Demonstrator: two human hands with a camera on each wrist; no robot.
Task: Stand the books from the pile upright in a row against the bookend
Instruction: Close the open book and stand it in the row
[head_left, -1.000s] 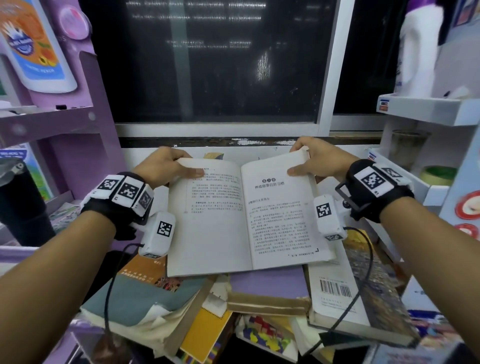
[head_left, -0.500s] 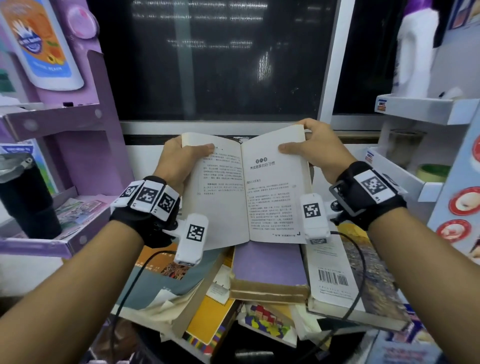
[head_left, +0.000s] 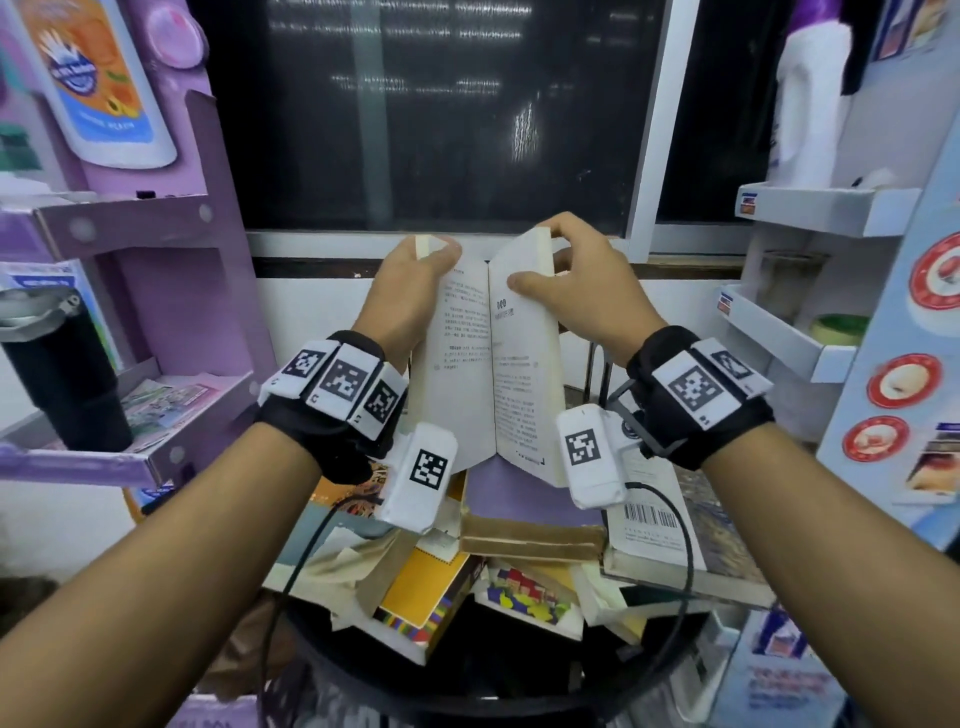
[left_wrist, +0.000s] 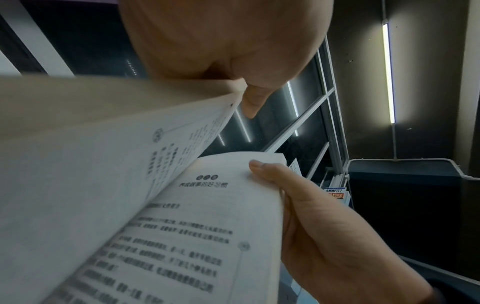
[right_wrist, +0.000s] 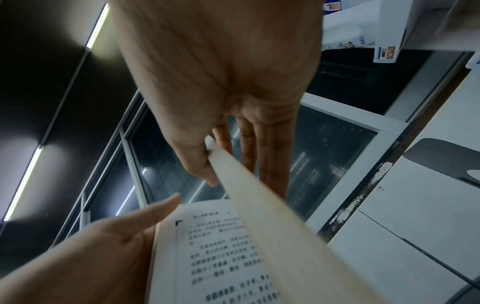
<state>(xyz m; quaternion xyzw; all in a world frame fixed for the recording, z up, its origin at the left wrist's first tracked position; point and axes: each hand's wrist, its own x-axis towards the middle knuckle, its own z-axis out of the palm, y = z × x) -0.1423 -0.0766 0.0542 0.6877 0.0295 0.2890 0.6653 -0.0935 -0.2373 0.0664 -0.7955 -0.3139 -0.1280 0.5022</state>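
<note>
A white paperback book (head_left: 493, 364) with printed pages is held up above the pile, half folded in a V. My left hand (head_left: 428, 260) grips its left half at the top corner, thumb on the page. My right hand (head_left: 543, 270) grips the right half, thumb on the page and fingers behind the cover. The left wrist view shows both pages (left_wrist: 182, 216) and the right hand (left_wrist: 324, 236) on the edge. The right wrist view shows the page block (right_wrist: 259, 205) pinched edge-on. The pile of books (head_left: 524, 519) lies flat and untidy below, on a round dark table (head_left: 493, 680). I see no bookend for certain.
A purple shelf unit (head_left: 156, 312) with a black tumbler (head_left: 62, 374) stands left. White shelves (head_left: 810, 332) stand right. A dark window (head_left: 441, 114) and white sill are behind. A dark grey flat piece (right_wrist: 441, 156) lies on the white surface at the right.
The book lay open flat on the pile; both hands have lifted it, tilted it upright and swung its two halves toward each other.
</note>
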